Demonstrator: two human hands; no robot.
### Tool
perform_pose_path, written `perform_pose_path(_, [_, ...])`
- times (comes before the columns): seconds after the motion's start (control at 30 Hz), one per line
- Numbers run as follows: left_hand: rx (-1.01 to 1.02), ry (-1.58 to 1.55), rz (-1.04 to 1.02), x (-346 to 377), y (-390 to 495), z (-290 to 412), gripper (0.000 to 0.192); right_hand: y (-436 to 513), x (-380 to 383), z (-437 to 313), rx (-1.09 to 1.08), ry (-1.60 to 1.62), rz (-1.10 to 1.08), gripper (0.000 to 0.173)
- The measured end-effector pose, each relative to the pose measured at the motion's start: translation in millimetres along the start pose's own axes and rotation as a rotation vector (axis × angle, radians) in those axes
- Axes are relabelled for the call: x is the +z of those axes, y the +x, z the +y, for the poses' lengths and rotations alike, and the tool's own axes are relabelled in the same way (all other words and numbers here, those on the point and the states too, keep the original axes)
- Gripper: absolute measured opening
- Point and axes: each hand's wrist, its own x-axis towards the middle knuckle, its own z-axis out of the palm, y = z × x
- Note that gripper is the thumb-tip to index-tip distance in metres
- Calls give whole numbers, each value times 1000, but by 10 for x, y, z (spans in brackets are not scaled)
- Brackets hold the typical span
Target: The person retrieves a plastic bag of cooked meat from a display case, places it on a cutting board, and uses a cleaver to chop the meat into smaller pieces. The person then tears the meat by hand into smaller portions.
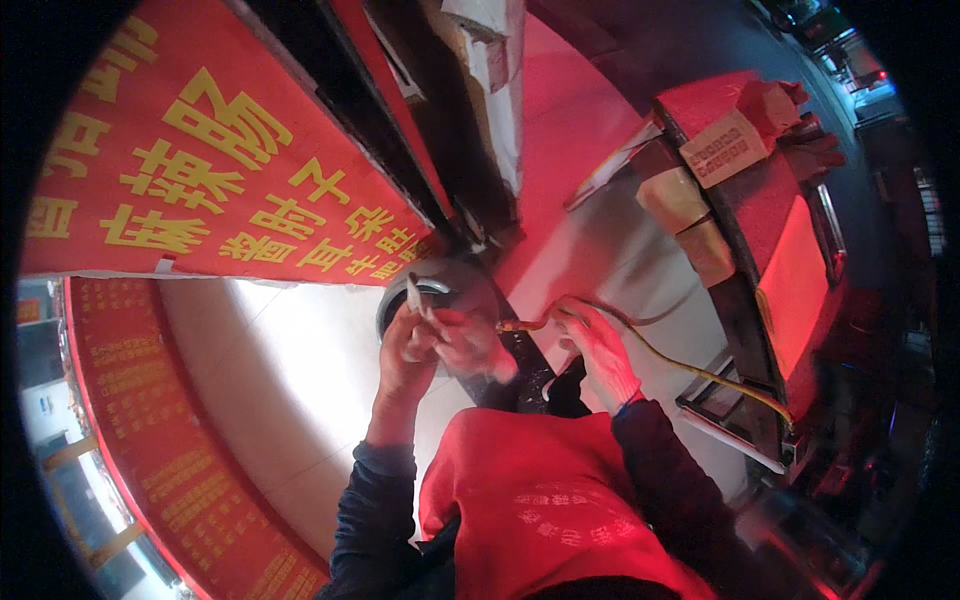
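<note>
My left hand (405, 345) grips a pale, pinkish piece (472, 341) that looks like meat; it is blurred and I cannot tell which cut. Between my right fingers and thumb is a thin yellow hose (675, 362), close to its end. A brass-coloured end fitting (510, 326) points left at the pale piece, very near it; whether they touch is unclear. From my right hand (596, 349) the hose arcs away to the lower right. Below my left hand shows the rim of a round grey bin (385, 319), partly hidden.
A red sign panel (187, 172) with yellow writing rises at the upper left. Another red panel (172, 420) curves along the left. At right, a red-topped counter (750, 195) bears a printed cardboard box (724, 150). A metal frame (731, 420) stands by the hose. My red apron (540, 495) covers my lap.
</note>
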Motion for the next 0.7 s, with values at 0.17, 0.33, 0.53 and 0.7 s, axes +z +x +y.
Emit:
perform_pose_path(0.17, [-203, 47, -234, 306, 150, -296, 56, -73, 108, -491, -21, -5, -404, 91])
perform_pose_path(0.33, [-609, -912, -641, 768, 416, -538, 33, -381, 129, -695, -47, -16, -404, 103])
perform_pose_path(0.53, [-760, -1203, -73, 776, 507, -680, 25, -761, -246, -672, 62, 73, -314, 84])
perform_pose_path(0.7, [-1018, -1515, -554, 994, 535, -789, 19, -875, -404, -611, 114, 127, -226, 58])
